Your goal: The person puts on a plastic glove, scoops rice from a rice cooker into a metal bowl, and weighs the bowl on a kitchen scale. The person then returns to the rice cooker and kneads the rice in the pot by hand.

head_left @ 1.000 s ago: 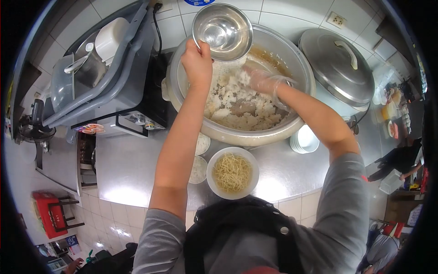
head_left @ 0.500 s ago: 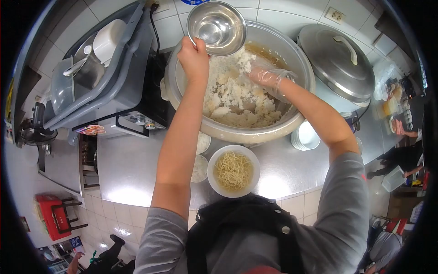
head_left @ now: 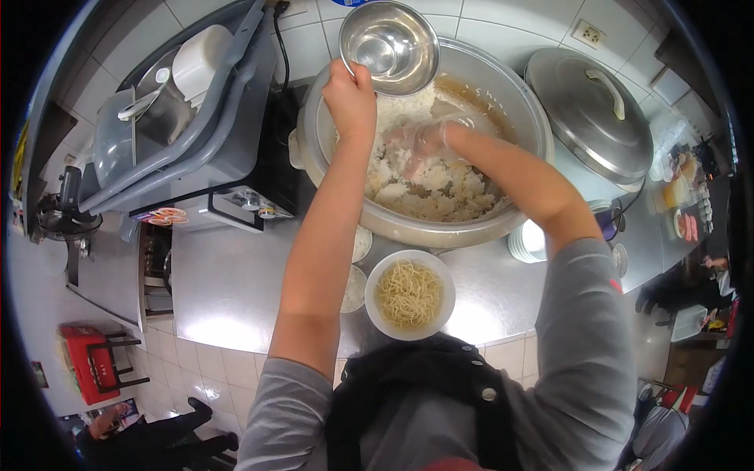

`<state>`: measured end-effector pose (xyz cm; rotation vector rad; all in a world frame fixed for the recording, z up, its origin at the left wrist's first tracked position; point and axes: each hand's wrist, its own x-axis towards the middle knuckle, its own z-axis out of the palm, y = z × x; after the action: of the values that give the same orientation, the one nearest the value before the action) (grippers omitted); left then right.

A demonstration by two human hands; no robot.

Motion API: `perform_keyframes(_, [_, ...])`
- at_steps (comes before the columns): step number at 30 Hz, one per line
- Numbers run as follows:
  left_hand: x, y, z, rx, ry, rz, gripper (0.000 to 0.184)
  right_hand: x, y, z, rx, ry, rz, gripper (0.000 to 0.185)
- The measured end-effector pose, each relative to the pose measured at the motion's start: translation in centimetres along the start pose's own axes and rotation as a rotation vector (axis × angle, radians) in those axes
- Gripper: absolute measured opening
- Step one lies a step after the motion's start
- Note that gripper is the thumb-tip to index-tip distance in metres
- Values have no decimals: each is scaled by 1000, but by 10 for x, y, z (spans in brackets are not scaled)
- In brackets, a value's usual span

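Observation:
My left hand (head_left: 350, 96) grips the rim of a shiny metal bowl (head_left: 389, 49), tilted over the far edge of a large cooking pot (head_left: 440, 230). No food shows inside the bowl. In the pot lies a broken-up mass of cooked white rice (head_left: 432, 202), with a brownish film on the far inner wall. My right hand (head_left: 422, 146), in a clear plastic glove, is down in the rice near the pot's middle. Its fingers curl around some of the rice, partly blurred and hidden by it.
In front of the pot stands a white bowl of noodles (head_left: 410, 295), with smaller bowls of rice (head_left: 354, 289) beside it. Stacked white cups (head_left: 528, 242) and a lidded pot (head_left: 591, 111) are on the right. A grey tub (head_left: 229, 129) holds utensils at left. Other people stand further off.
My right hand has moved left and slightly down, from the pot's right side into the middle of the rice. My left hand still holds the metal bowl; the whole view has shifted slightly.

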<state>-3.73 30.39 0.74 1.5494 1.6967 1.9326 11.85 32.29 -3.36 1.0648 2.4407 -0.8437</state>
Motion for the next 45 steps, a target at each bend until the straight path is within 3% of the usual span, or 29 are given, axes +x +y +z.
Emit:
perform_keyframes(2, [2, -2, -1, 19, 18, 26, 18, -13, -2, 11, -97, -135, -52, 106])
perform_keyframes(3, [2, 0, -2, 25, 25, 28, 18, -14, 4, 28, -395, -42, -149, 98])
perform_keyframes(6, [1, -2, -2, 36, 24, 8, 19, -42, -2, 41, -618, -143, -102, 87])
perform_keyframes(8, [0, -1, -1, 33, 3, 2, 19, -76, -28, 32, -509, -220, 24, 82])
perform_keyframes(10, [-2, 0, -3, 16, -66, -64, 20, -89, -33, 26, -104, -372, 91, 82])
perform_keyframes(12, [-3, -4, 0, 31, -112, -107, 22, -78, -13, 26, -163, -379, 73, 80])
perform_keyframes(15, [-4, -26, 10, 169, -130, -18, 23, -89, 13, 5, -32, -289, -87, 81])
perform_keyframes(18, [-4, -25, 13, 171, -241, -75, 24, -110, 36, -25, 356, 87, -186, 74])
perform_keyframes(20, [-7, -9, 4, -31, -488, -342, 25, -128, 23, -50, 1005, 50, -371, 62])
perform_keyframes(21, [-8, -9, 5, -34, -497, -336, 25, -139, 6, -59, 1096, 142, -397, 52])
perform_keyframes(23, [-8, -10, 6, -281, -713, -542, 25, -141, -17, -72, 1099, 372, -153, 37])
perform_keyframes(24, [-8, -8, 5, -282, -717, -534, 25, -129, -10, -72, 1096, 472, -44, 30])
perform_keyframes(25, [-8, -6, 4, -327, -776, -587, 25, -107, 4, -75, 1093, 480, -47, 30])
perform_keyframes(27, [-7, -4, 3, -372, -831, -634, 24, -67, 22, -84, -300, 750, -60, 22])
perform_keyframes(30, [-8, -4, 3, -428, -868, -624, 26, -59, 20, -70, -568, 742, 40, 22])
perform_keyframes(35, [-8, -1, 4, -420, -883, -616, 25, -63, -4, -71, -380, 738, 166, 28])
perform_keyframes(37, [-7, -3, 3, -434, -897, -611, 25, -59, -7, -75, -197, 797, 254, 39])
perform_keyframes(41, [-8, 5, 0, -459, -920, -611, 26, -17, 30, -86, -282, 942, 176, 52])
perform_keyframes(44, [-8, 2, 1, -454, -909, -604, 26, -38, 17, -104, -118, 786, 116, 61])
perform_keyframes(45, [-7, 0, 2, -455, -909, -603, 26, -45, 21, -109, 137, 601, 43, 64])
